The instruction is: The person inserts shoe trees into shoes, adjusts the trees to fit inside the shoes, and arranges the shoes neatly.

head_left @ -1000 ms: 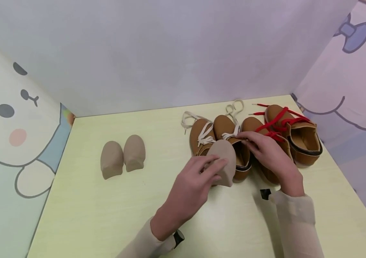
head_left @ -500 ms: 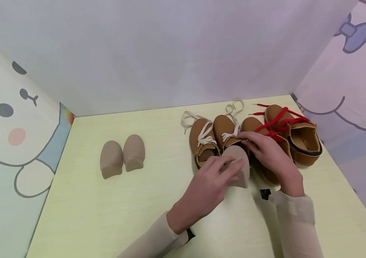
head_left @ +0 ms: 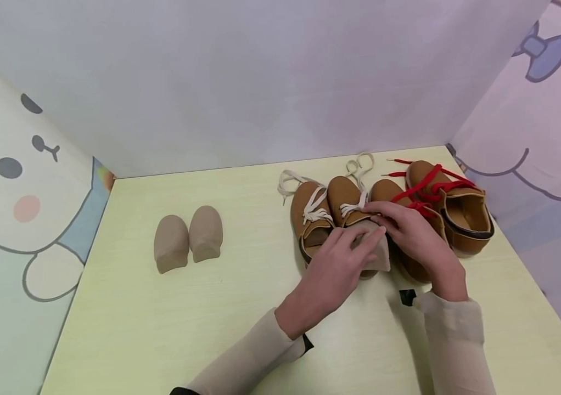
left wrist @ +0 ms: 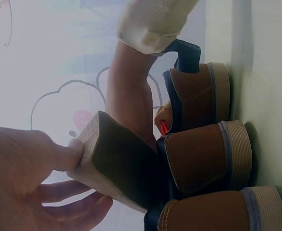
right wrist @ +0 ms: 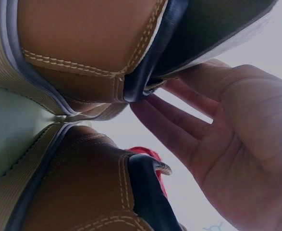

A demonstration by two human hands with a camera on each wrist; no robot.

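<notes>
My left hand pinches a beige toe-shaped shoe insert between thumb and fingers. Its rounded front end is inside the opening of a brown shoe with white laces, and its flat rear end sticks out, tilted up. In the left wrist view the insert's underside looks dark. My right hand pinches the collar of that same shoe near the laces; the right wrist view shows fingers on its dark edge. The inside of the shoe is mostly hidden by the insert and both hands.
Close on the left stands another white-laced brown shoe. To the right are a red-laced shoe, partly under my right forearm, and a second red-laced one. Two more inserts lie on the left of the pale table.
My left hand has moved right and slightly forward, carrying the insert from above the left white-laced shoe into the right one's opening. The right hand has stayed at the collar.
</notes>
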